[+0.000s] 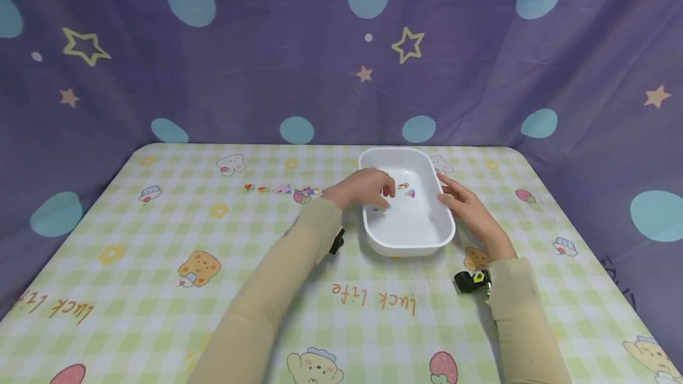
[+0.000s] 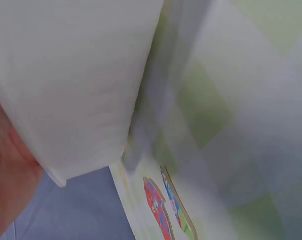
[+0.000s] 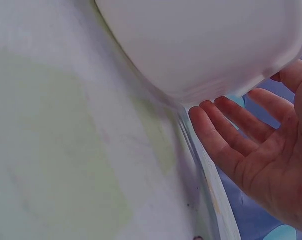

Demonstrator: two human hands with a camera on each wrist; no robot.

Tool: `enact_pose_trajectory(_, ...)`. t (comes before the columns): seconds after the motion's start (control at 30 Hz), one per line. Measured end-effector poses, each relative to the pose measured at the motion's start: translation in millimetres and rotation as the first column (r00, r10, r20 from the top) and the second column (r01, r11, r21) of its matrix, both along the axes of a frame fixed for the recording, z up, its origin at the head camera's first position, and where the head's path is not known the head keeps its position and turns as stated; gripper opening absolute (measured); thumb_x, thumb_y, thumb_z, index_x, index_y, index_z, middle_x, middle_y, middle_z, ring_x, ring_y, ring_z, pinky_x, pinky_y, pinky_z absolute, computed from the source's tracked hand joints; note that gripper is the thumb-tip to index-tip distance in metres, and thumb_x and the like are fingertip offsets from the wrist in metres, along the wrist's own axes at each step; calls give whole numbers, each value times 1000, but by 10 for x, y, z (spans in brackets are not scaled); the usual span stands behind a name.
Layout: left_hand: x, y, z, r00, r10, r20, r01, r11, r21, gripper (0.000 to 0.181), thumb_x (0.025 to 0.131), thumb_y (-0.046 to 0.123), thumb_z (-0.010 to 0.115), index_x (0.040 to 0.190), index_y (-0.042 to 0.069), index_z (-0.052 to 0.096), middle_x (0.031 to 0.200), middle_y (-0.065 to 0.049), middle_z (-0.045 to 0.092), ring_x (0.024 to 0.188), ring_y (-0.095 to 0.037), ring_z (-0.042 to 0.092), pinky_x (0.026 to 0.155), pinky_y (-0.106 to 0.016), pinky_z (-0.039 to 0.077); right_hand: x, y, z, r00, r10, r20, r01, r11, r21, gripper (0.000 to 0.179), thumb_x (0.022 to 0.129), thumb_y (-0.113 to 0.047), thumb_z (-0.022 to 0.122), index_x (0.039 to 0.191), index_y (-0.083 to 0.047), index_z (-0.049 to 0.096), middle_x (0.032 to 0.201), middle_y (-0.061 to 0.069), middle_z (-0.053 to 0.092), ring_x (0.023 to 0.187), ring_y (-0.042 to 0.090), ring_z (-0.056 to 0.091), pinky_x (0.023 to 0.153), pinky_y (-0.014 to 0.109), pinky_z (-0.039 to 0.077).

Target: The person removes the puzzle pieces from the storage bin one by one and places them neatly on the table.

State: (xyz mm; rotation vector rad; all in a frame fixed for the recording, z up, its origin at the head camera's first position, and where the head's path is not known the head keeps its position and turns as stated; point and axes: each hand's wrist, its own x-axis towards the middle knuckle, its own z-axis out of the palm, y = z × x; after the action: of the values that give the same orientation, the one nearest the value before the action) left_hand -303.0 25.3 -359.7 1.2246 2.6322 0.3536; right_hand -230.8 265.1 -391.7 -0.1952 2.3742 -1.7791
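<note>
A white rectangular plastic basin (image 1: pixel 408 227) stands on the table. My left hand (image 1: pixel 365 187) reaches over its left rim, fingers bent downward inside, with a visible gap between thumb and fingertips. Below the thumb lies a small colourful piece (image 1: pixel 379 210); two more, an orange one (image 1: pixel 403 186) and a pink-blue one (image 1: pixel 409 193), lie on the basin floor. My right hand (image 1: pixel 469 206) touches the basin's right side with fairly straight, spread fingers (image 3: pixel 225 132), the thumb at the rim. In the left wrist view the basin's wall (image 2: pixel 76 90) hides most of the left hand.
To the left of the basin, several small flat colourful pieces (image 1: pixel 281 189) lie in a row on the checked tablecloth (image 1: pixel 256 224). Two stand out in the left wrist view, a red-blue piece (image 2: pixel 157 207) among them. A purple patterned curtain (image 1: pixel 299 76) hangs behind the table.
</note>
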Motion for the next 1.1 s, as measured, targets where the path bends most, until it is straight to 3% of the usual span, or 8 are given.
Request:
enact_pose_trajectory(0.27, 5, 68, 4, 1000, 13, -11, -14, 986, -168, 19, 66, 26, 68, 84, 22, 61, 76, 11, 54, 70, -7, 48, 69, -25, 30, 75, -75, 129, 1000, 4, -3, -4, 1000, -7, 55, 88, -20, 45, 136, -13, 19, 127, 22, 33, 102, 23, 46, 70, 21, 45)
enact_pose_trajectory(0.53, 40, 108, 35, 997, 31, -66, -50, 951, -304, 20, 62, 22, 68, 78, 24, 57, 75, 12, 55, 73, -9, 48, 71, -27, 29, -49, 35, -57, 1000, 15, -27, -15, 1000, -22, 56, 87, -27, 47, 136, -18, 21, 127, 20, 35, 95, 12, 51, 71, 25, 46)
enact_pose_trajectory(0.8, 38, 165, 15, 994, 62, -94, -91, 937, -339, 13, 60, 17, 66, 66, 23, 57, 69, 9, 56, 68, -11, 50, 65, -28, 35, -43, 38, -67, 999, 23, -31, -25, 999, -40, 56, 87, -25, 47, 136, -18, 21, 127, 21, 35, 94, 14, 52, 70, 26, 47)
enact_pose_trajectory(1.1, 18, 183, -17, 994, 48, -97, -80, 929, -361, 7, 63, 17, 59, 62, 23, 58, 65, 10, 57, 64, -10, 49, 63, -27, 34, -37, 34, -64, 1000, 16, -24, -17, 1000, -20, 56, 87, -28, 47, 136, -19, 21, 128, 20, 34, 97, 15, 50, 71, 25, 46)
